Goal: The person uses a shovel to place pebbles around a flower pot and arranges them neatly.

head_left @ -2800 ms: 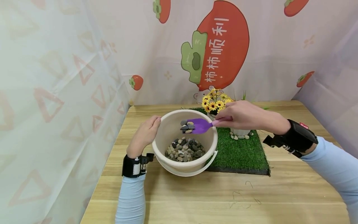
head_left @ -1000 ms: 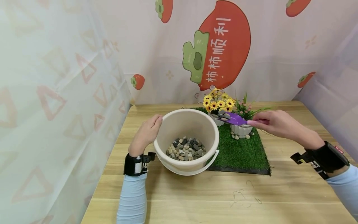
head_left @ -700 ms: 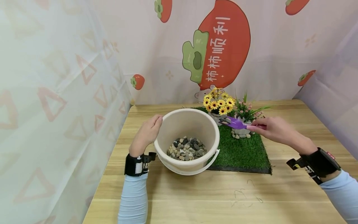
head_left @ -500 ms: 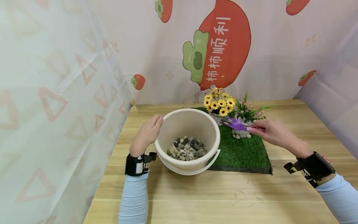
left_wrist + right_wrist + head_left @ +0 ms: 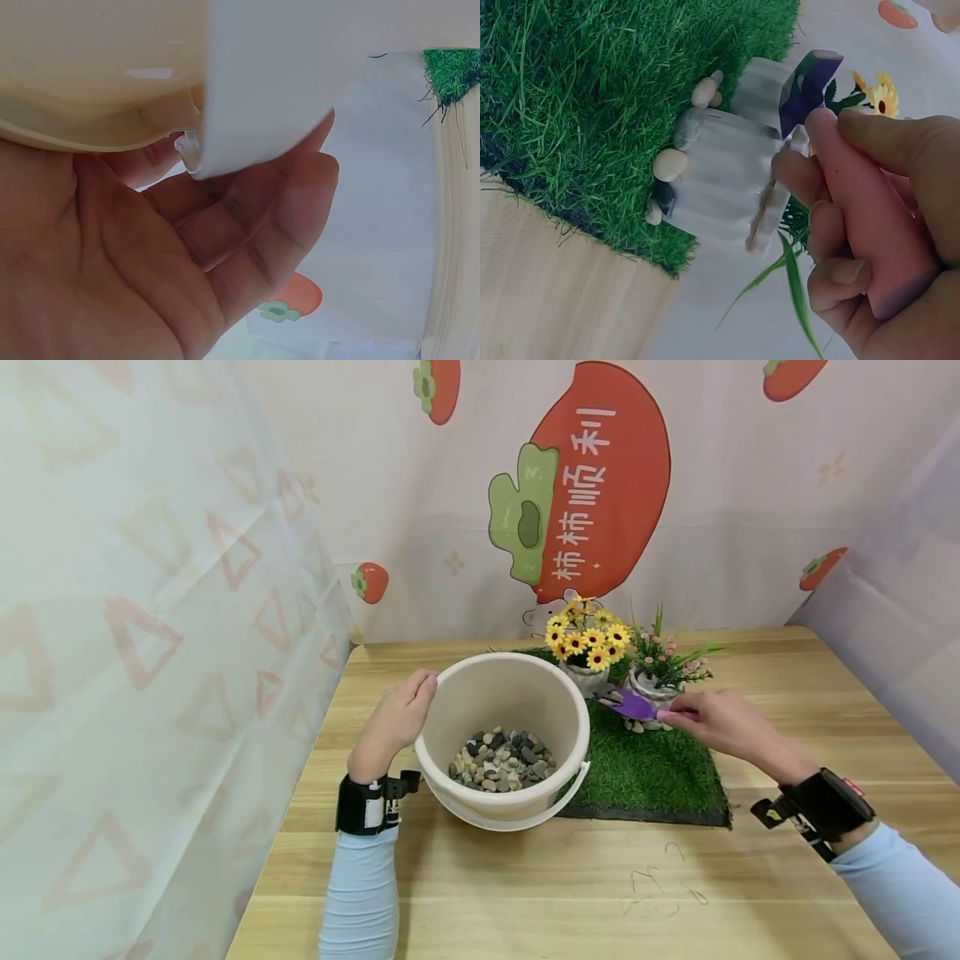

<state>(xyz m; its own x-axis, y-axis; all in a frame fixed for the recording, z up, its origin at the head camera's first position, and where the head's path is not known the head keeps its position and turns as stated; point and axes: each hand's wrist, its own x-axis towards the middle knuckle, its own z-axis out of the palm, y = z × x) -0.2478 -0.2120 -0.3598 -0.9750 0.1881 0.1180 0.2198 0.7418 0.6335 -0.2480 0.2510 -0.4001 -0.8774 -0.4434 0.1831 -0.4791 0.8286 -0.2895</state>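
Observation:
My left hand (image 5: 393,718) grips the left rim of a cream bucket (image 5: 495,689); in the left wrist view its fingers (image 5: 277,232) curl under the bucket's edge. Grey and tan pebbles (image 5: 502,762) cover part of the bucket's bottom. With my right hand (image 5: 712,720) I hold a small trowel (image 5: 637,705) by its pink handle (image 5: 877,210). Several pebbles (image 5: 609,695) lie on its purple blade, which is low in front of two white pots. One pot (image 5: 581,680) bears yellow flowers, the other (image 5: 649,688) pink flowers and long leaves.
Both pots stand on a green turf mat (image 5: 637,772), partly hidden by the bucket. Pebbles (image 5: 670,165) line the right pot's base. The bucket's white handle (image 5: 517,823) hangs down in front. Loose thin strands (image 5: 648,881) lie on the wooden table (image 5: 525,910).
My right hand has carried the trowel with its pebbles from above the bucket rightward, then down to the front of the pots. The left hand has stayed on the bucket rim.

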